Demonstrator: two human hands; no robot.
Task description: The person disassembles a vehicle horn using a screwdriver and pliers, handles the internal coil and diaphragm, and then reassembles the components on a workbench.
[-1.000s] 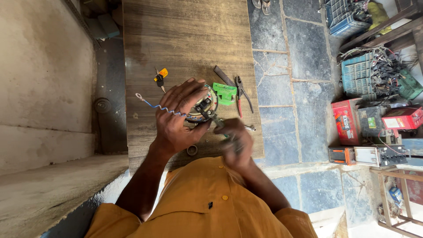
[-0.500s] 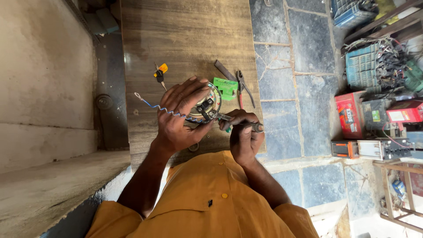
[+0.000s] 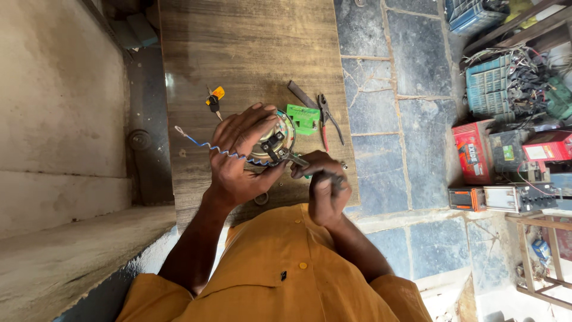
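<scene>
The round metal part (image 3: 275, 138), a motor-like disc with a black fitting on top, looks rigid and fairly heavy, so it is best gripped around its rim, clear of the thin twisted wire (image 3: 205, 145) trailing to the left, which would bend or snap easily. It sits on the desk (image 3: 250, 53) at mid-frame, the left hand (image 3: 241, 156) curled over its near left side. The right hand (image 3: 322, 186), just lower right, is closed on a slim tool (image 3: 298, 160) whose tip meets the fitting.
</scene>
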